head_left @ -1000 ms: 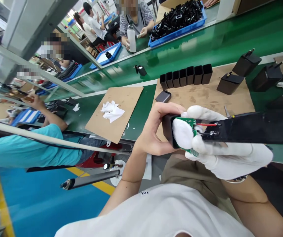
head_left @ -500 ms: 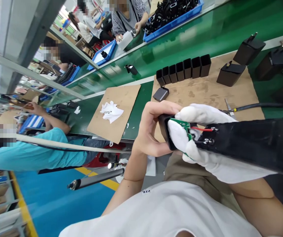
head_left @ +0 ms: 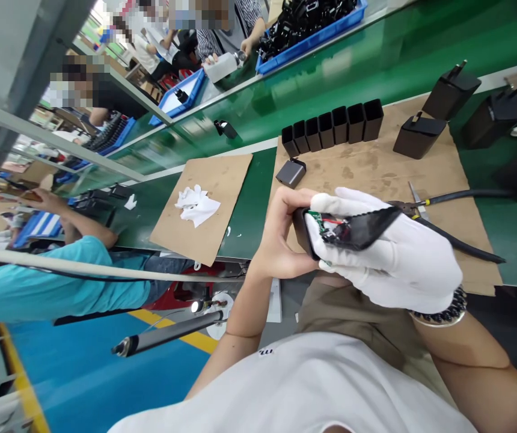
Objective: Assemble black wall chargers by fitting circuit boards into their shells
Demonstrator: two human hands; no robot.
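My left hand (head_left: 281,237), bare, is wrapped around a small black charger case (head_left: 304,236) above my lap, its open end facing right. In my right hand (head_left: 389,264), which wears a white glove, is a green circuit board (head_left: 316,221), whose left end is inside the mouth of the case. A red wire (head_left: 332,221) runs from the board towards a black end piece (head_left: 369,228), which lies tilted across the gloved fingers. The gloved fingertips press against the case's opening and hide part of the board.
On the cardboard (head_left: 344,162) stand a row of black open cases (head_left: 333,127), a grey case (head_left: 291,173) and black plug adapters (head_left: 418,135). Black-handled pliers (head_left: 457,240) lie beyond my right hand. White gloves (head_left: 198,205) rest on another cardboard sheet. Co-workers sit left and across.
The black end piece has swung from stretching far to the right to lying over my gloved fingers near the case. The pliers and my wrist bracelet are now uncovered.
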